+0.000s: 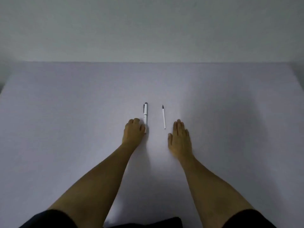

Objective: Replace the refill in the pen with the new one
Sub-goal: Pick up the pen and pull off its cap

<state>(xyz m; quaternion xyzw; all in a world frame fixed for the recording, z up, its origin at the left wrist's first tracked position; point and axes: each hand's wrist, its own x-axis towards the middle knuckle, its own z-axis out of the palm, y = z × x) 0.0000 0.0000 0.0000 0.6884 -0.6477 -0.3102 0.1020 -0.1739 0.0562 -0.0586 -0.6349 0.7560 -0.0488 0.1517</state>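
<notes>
Left fingers curled, touching pen; right fingers flat.

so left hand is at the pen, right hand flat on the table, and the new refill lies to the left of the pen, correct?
Not quite. The head view shows the refill lying to the right of the pen, between it and the right hand. The rest holds: the left hand is at the pen, the right hand flat on the table.
</notes>
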